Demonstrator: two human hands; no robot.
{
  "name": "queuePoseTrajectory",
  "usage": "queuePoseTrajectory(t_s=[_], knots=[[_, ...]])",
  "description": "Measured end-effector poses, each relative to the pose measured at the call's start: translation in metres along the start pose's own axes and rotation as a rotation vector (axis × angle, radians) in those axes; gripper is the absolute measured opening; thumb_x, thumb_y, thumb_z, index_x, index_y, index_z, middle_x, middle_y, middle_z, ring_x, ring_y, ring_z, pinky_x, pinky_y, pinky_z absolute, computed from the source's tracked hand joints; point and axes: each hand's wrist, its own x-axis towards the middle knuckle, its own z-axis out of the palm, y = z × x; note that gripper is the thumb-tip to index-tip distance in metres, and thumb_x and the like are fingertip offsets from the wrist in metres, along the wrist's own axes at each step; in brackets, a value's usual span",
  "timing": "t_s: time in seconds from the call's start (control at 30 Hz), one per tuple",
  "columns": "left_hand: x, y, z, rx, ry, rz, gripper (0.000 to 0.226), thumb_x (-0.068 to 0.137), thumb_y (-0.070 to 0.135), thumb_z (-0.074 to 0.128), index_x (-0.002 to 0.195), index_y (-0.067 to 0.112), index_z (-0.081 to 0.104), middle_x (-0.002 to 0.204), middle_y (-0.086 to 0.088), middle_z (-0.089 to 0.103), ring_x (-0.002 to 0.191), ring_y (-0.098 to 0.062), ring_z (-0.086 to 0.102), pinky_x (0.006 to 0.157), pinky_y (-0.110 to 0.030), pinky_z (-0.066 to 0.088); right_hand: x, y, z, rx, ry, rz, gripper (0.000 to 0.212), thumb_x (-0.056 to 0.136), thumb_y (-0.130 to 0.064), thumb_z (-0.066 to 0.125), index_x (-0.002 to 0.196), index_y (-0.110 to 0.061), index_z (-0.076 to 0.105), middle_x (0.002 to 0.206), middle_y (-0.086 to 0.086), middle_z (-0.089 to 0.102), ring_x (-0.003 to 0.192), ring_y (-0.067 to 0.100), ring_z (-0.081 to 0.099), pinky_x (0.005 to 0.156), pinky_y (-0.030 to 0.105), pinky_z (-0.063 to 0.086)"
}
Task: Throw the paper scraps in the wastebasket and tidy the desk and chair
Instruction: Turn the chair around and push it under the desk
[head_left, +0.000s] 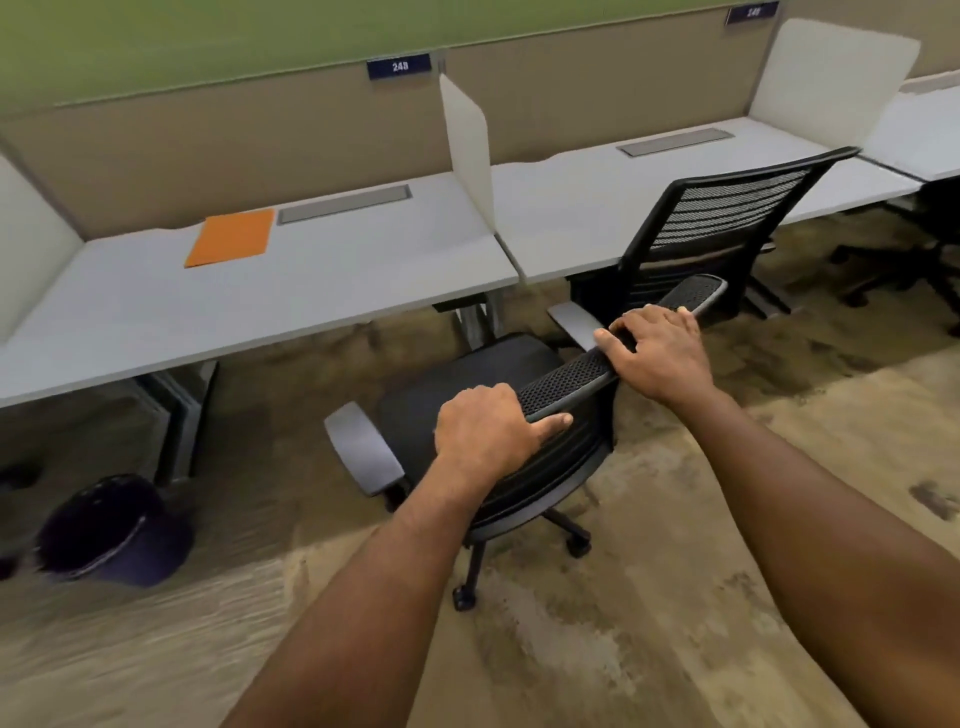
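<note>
black mesh chair (566, 376); smooth matt desk (311, 291)

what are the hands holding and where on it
Both the left hand and right hand grip the chair by the top edge of its mesh backrest.

Second black mesh chair (727, 228) at the neighbouring desk (597, 208) to the right, backrest toward me. White divider panel (467, 150) upright between the two desks. Blue number plate (399, 66) reading 248 on the tan partition (234, 135). Mottled tan carpet (649, 597) underfoot.
</note>
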Motion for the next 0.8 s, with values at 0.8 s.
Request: queuePoseTrajectory(t_s=[0.8], knots=[[-0.091, -0.192, -0.023, -0.144, 0.081, 0.056, 0.087, 0.036, 0.107, 0.033, 0.077, 0.035, 0.061, 0.057, 0.020, 0.055, 0.056, 0.001, 0.051, 0.053, -0.023, 0.043, -0.103, -0.091, -0.028, 0.218, 0.339, 0.456, 0.049, 0.077, -0.058, 0.046, 0.080, -0.017, 0.072, 0.087, 0.009, 0.071, 0.090, 0.032, 0.060, 0.078, 0.035, 0.044]])
